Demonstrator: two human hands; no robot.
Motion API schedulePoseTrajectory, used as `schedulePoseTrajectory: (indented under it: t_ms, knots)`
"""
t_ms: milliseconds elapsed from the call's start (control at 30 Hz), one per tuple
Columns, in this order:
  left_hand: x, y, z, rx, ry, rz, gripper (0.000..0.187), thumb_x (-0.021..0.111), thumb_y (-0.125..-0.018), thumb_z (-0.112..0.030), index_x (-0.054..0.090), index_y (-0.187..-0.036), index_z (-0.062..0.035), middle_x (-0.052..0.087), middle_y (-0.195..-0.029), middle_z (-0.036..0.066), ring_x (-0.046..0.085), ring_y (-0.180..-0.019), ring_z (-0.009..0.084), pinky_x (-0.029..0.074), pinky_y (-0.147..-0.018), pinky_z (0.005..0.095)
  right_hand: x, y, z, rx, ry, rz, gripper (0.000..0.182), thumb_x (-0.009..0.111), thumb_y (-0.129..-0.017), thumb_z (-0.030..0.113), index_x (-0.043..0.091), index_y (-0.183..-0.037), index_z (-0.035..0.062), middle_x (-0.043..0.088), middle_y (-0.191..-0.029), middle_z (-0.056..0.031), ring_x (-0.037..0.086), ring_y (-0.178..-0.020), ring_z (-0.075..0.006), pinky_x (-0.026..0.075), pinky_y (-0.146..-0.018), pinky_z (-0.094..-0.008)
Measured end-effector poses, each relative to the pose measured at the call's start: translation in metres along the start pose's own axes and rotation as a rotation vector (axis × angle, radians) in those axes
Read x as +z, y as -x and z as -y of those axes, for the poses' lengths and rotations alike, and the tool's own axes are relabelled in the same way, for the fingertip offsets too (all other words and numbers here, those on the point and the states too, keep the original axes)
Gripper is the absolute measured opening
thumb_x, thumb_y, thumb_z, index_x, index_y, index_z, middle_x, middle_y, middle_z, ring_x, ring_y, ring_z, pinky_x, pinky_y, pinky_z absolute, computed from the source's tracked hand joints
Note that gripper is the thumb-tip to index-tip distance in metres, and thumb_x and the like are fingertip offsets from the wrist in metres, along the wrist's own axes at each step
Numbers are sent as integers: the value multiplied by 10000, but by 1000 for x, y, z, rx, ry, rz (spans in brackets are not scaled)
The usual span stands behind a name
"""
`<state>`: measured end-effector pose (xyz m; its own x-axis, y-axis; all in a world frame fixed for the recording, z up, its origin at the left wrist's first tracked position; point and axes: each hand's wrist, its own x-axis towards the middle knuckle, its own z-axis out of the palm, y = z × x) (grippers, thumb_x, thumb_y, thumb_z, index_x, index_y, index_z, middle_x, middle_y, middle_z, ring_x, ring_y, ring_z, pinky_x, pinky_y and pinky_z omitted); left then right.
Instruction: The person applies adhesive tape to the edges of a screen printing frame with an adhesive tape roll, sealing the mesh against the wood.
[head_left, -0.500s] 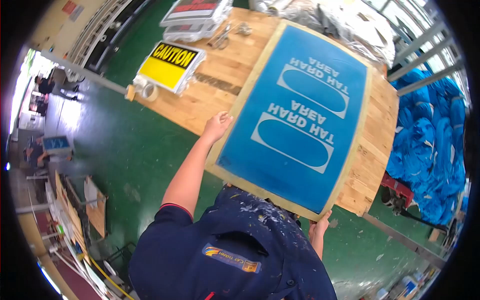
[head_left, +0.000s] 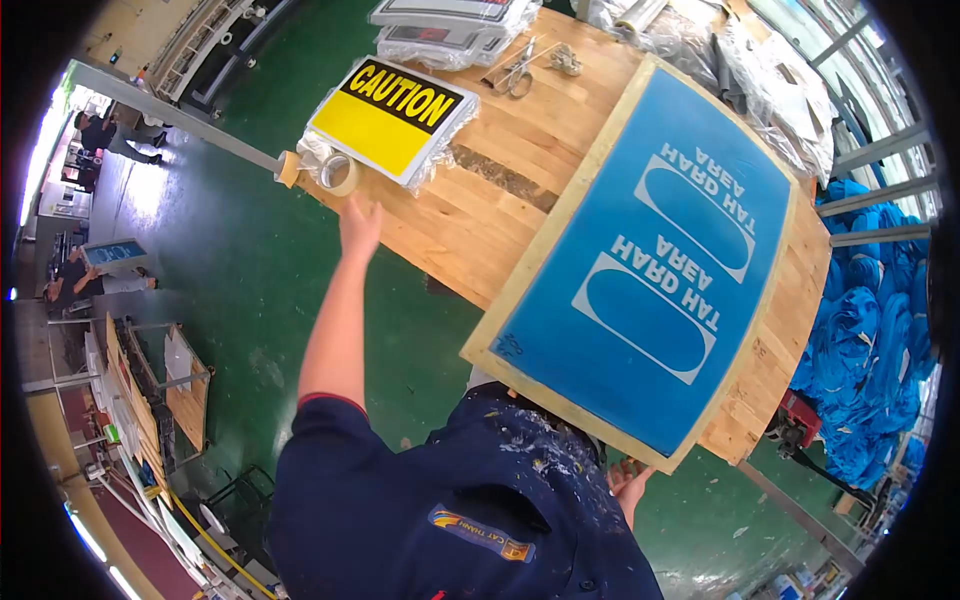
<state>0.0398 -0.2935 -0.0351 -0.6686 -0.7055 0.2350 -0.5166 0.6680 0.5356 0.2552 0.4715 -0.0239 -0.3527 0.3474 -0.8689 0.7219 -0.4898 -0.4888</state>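
Note:
A blue printing screen (head_left: 560, 270) in a pale frame lies on the wooden table, its near end overhanging toward my body. Reversed lettering reading "HARD HAT AREA" shows twice on it. My left hand (head_left: 360, 225) reaches out over the table's left edge with its fingers extended, just short of a roll of tape (head_left: 340, 175). Next to the roll, a yellow and black CAUTION sign (head_left: 385, 115) lies in clear plastic. At the screen's near right corner, my right hand (head_left: 628, 486) has curled fingers against the frame's edge, partly hidden below it.
Scissors (head_left: 518, 75) and more wrapped signs (head_left: 455, 35) are at the table's far side. Crumpled plastic wrapping (head_left: 770, 90) covers the far right corner. Blue bundles (head_left: 865, 310) are piled at right. Two people stand in the distance at left, one holding another screen (head_left: 115, 254).
My left hand has left the screen's left edge and moved away toward the tape roll. My right hand stays at the near corner. The view has shifted, so the table appears farther right.

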Motion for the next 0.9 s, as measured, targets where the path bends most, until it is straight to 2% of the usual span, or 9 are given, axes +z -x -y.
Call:
schedulePoseTrajectory:
  t_ms: [67, 167, 367, 500, 567, 667, 700, 800, 900]
  knots:
    - [-8, -40, 10, 51, -63, -40, 643, 718, -956, -324, 503, -1449, 29, 547, -1450, 322, 566, -1319, 455, 467, -1101, 532, 10, 11, -10, -11, 298, 18, 709, 387, -1079, 679, 431, -1511, 118, 577, -1371, -163, 592, -1128, -308, 515, -870, -452]
    - [-9, -67, 20, -183, -78, 134, 651, 713, -960, -364, 515, -1453, 12, 547, -1457, 308, 554, -1340, 448, 477, -1093, 522, 20, 26, -36, -70, 689, 34, 634, 413, -1101, 611, 549, -1362, 49, 735, -1123, -100, 655, -839, -182, 521, -592, -324]
    - [-27, -35, 6, -206, -125, 342, 584, 732, -962, -445, 634, -1349, -19, 734, -1161, 215, 719, -1049, 397, 572, -872, 460, 61, 69, -43, -114, 787, 130, 441, 515, -1116, 448, 598, -1287, 50, 727, -1095, -83, 651, -842, -163, 545, -641, -320]
    - [-69, 39, -83, -492, 642, 519, 385, 678, -1052, -409, 681, -1187, -48, 686, -900, 13, 616, -696, 102, 486, -581, 275, 88, 83, -37, -165, 805, 220, 306, 606, -1090, 326, 659, -1176, 37, 724, -1041, -57, 683, -896, -167, 558, -742, -316]
    - [-80, 87, -136, -414, 972, 697, 297, 679, -1064, -345, 665, -1164, -66, 659, -910, -13, 612, -687, 72, 485, -599, 243, 119, 95, -25, -312, 882, 330, 279, 633, -1073, 286, 671, -1156, 23, 719, -1003, -58, 693, -924, -199, 556, -805, -332]
    - [-95, 141, -203, -359, 1068, 1133, 260, 674, -1056, -153, 626, -1283, -35, 712, -1038, 46, 706, -791, 122, 535, -666, 265, 206, 146, 29, -702, 1059, 400, 275, 662, -1045, 246, 670, -1171, 2, 692, -1036, -96, 677, -1050, -269, 540, -919, -378]
    - [-107, 149, -225, -315, 1018, 1318, 246, 654, -1056, -104, 624, -1281, -10, 699, -1049, 72, 708, -832, 155, 570, -718, 292, 236, 174, 49, -755, 881, 453, 283, 674, -1036, 255, 672, -1164, 3, 677, -1098, -114, 656, -1106, -285, 533, -938, -390]
    - [-110, 172, -250, 41, 1128, 1617, 267, 686, -1029, -90, 636, -1276, -1, 723, -1085, 70, 736, -872, 164, 590, -775, 317, 271, 209, 77, -907, 515, 624, 267, 696, -1015, 239, 678, -1150, 9, 619, -1287, -139, 614, -1186, -309, 503, -997, -434]
    - [-123, 164, -275, 365, 893, 1712, 227, 693, -1002, -60, 671, -1218, 7, 755, -1039, 97, 743, -883, 144, 604, -793, 320, 268, 230, 90, -964, 564, 675, 232, 720, -982, 162, 678, -1159, 17, 616, -1298, -138, 605, -1173, -328, 485, -1020, -448]
